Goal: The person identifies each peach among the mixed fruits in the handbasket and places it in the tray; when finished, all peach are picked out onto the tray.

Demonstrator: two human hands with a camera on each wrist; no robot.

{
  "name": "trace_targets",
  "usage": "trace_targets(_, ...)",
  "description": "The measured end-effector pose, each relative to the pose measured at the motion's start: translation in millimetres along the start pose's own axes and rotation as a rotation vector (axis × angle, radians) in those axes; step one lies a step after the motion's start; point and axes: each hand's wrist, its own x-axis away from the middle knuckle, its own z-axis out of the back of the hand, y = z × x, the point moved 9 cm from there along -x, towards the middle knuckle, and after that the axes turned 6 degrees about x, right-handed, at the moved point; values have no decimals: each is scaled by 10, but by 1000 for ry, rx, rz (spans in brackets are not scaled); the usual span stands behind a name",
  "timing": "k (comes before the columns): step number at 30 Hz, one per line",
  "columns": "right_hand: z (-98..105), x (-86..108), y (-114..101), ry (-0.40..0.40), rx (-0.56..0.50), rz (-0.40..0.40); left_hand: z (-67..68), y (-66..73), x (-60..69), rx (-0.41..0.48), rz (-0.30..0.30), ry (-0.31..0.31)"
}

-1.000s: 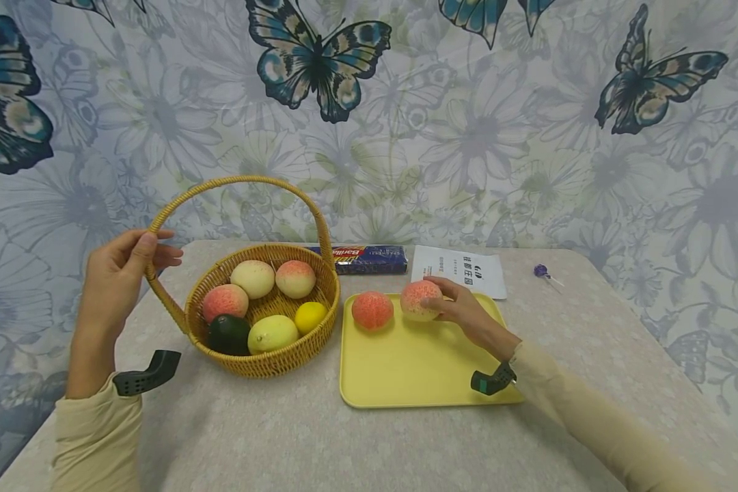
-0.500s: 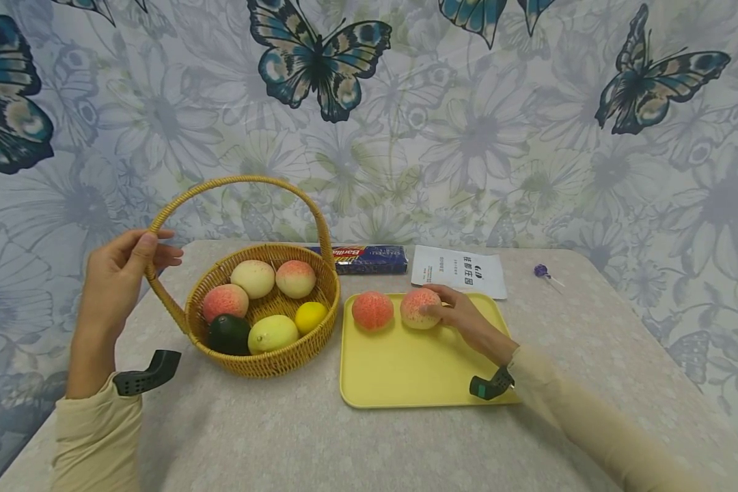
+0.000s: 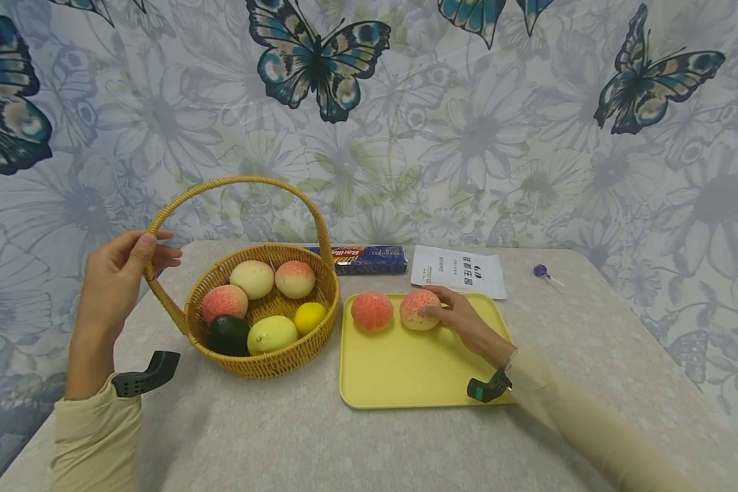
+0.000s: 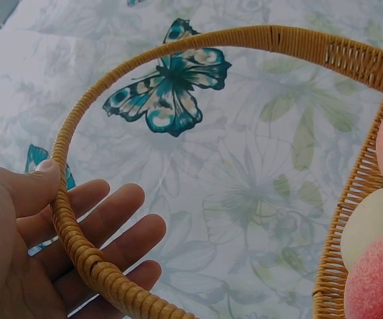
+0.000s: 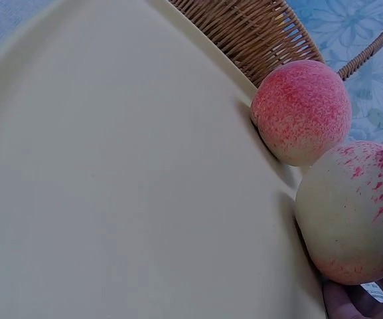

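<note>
My left hand (image 3: 112, 281) holds the wicker basket's handle (image 3: 240, 180) on its left side; in the left wrist view the thumb lies against the handle (image 4: 78, 247) and the other fingers extend behind it. Inside the basket (image 3: 270, 367) lie several fruits, among them a yellow lemon (image 3: 310, 318) and a dark green avocado (image 3: 228, 335). My right hand (image 3: 467, 321) grips a pink and cream peach (image 3: 418, 311) at the back of the yellow tray (image 3: 406, 383). A redder peach (image 3: 372, 312) sits just left of it on the tray.
Behind the basket and tray lie a blue Barilla package (image 3: 372, 260) and a white printed packet (image 3: 458, 268). A purple-wrapped lollipop (image 3: 542, 271) is at the back right. The patterned wall stands behind the table.
The right hand has lowered the gripped peach slightly toward the tray, and it now sits beside the redder peach. The left hand and basket have stayed in place.
</note>
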Motion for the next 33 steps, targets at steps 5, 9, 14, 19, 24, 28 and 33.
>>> trace_targets(5, -16, -2, 1, -1, -7, 6, 6, -2, 4, -1, 1, -1)
trace_targets(9, -28, -9, 1, -16, -14, 12, 8, 5, 7, 1, -1, 1)
trace_targets(14, -30, -2, -5, -29, 0, 20, 6, 15, 10, 3, -10, 5)
trace_targets(19, -35, 11, -17, -36, 14, 28, 8, 12, 9, 6, -13, 6)
trace_targets(24, -43, 27, -28, -41, 7, 35, 5, 12, 6, 8, -13, 6)
trace_targets(28, -40, 35, -36, -40, 4, 38, 2, 11, 6, 10, -12, 5)
trace_targets(33, -21, 32, -26, -40, 7, 41, -3, 9, 4, 12, -13, 5)
